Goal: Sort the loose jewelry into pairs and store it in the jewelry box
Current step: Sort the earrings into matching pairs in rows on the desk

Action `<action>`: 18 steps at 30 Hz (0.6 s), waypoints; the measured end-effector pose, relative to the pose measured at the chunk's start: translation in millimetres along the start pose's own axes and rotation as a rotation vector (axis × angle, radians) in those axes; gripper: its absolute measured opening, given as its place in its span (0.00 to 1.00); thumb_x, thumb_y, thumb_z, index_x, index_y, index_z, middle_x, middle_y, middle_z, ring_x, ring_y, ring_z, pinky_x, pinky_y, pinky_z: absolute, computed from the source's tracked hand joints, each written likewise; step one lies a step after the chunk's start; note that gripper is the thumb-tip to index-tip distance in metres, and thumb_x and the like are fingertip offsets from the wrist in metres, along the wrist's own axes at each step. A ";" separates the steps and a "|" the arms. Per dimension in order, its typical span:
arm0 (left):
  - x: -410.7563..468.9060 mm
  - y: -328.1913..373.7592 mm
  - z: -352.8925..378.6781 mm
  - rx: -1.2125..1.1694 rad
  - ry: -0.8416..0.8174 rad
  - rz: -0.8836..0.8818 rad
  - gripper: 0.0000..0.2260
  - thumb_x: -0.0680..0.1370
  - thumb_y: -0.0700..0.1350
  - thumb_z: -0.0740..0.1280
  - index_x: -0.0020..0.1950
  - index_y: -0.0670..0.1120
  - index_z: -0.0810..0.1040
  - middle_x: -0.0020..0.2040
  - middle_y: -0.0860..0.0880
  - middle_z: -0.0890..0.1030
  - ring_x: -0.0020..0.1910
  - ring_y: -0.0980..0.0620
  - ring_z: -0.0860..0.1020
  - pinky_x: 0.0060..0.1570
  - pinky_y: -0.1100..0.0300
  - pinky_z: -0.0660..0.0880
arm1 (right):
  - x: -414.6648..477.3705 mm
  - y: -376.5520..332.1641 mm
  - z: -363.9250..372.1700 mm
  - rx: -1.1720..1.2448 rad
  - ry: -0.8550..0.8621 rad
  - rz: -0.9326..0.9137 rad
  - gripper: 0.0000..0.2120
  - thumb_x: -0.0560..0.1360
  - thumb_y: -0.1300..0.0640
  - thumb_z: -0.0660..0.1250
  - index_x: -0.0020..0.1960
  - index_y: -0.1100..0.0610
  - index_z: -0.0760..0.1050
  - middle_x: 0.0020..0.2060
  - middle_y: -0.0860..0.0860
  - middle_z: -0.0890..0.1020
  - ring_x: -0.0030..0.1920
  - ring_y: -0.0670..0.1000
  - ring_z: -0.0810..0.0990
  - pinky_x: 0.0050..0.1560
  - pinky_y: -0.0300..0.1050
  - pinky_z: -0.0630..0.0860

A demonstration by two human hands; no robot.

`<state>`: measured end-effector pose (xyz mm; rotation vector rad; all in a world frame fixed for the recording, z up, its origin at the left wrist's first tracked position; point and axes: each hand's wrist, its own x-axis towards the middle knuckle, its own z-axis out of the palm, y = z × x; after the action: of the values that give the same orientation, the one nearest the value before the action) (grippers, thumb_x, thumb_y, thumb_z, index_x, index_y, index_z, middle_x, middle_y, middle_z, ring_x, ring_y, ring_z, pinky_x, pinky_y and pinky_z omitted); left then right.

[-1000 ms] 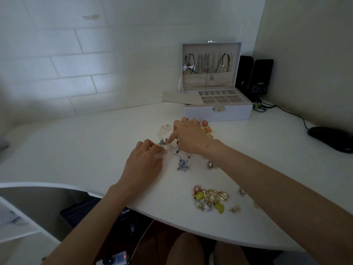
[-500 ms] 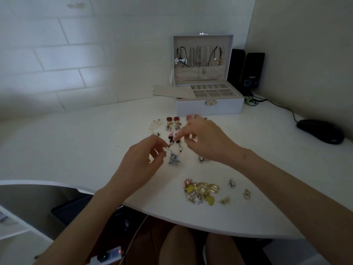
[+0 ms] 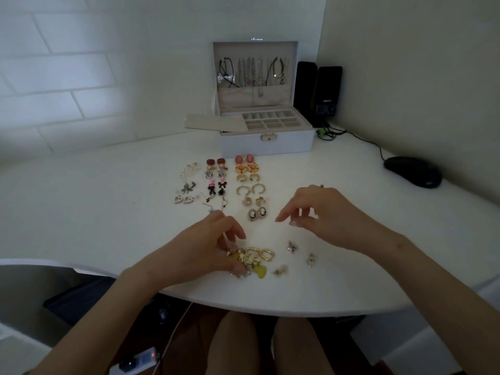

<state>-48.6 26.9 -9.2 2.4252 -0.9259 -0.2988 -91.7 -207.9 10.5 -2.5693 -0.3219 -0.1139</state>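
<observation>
The white jewelry box stands open at the back of the table, necklaces hanging in its lid and its small compartments bare. In front of it, earrings lie sorted in pairs in three columns. An unsorted pile of jewelry, with gold rings and yellow pieces, sits near the table's front edge. My left hand curls its thumb and fingers round the pile's left end. To the right, my right hand hovers above the table with loosely bent fingers and holds nothing. Three single pieces lie below it.
A flat beige insert rests against the box's left side. Two black speakers stand behind the box, with a cable running to a black mouse at the right. The curved table edge lies just before my knees.
Both hands drew back from the sorted rows. My left hand dropped to the unsorted pile near the front edge, and my right hand pulled away to the right. The view tilted down.
</observation>
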 end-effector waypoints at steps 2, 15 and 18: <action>-0.4 2.7 1.4 -0.002 -0.023 0.013 0.18 0.66 0.54 0.75 0.52 0.56 0.74 0.47 0.59 0.72 0.45 0.64 0.72 0.42 0.73 0.70 | -4.5 4.8 -3.9 -0.010 -0.039 0.027 0.09 0.74 0.61 0.68 0.49 0.48 0.82 0.42 0.46 0.79 0.42 0.42 0.73 0.44 0.30 0.62; 10.1 27.9 5.8 0.006 0.062 0.024 0.11 0.71 0.55 0.69 0.50 0.54 0.74 0.45 0.58 0.76 0.42 0.62 0.75 0.38 0.71 0.71 | -12.7 6.6 8.2 0.096 -0.024 0.009 0.03 0.70 0.60 0.72 0.40 0.53 0.83 0.35 0.43 0.81 0.37 0.42 0.76 0.41 0.33 0.72; 21.1 42.7 8.6 -0.106 0.147 0.087 0.10 0.73 0.50 0.69 0.53 0.53 0.73 0.46 0.59 0.79 0.44 0.65 0.76 0.41 0.72 0.72 | -13.4 1.9 -4.0 0.291 0.092 0.012 0.03 0.69 0.62 0.73 0.39 0.55 0.83 0.32 0.45 0.83 0.32 0.38 0.76 0.36 0.27 0.68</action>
<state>-59.9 -17.4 6.4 2.2696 -0.9234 -0.1328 -104.2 -214.4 11.0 -2.2697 -0.2673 -0.1673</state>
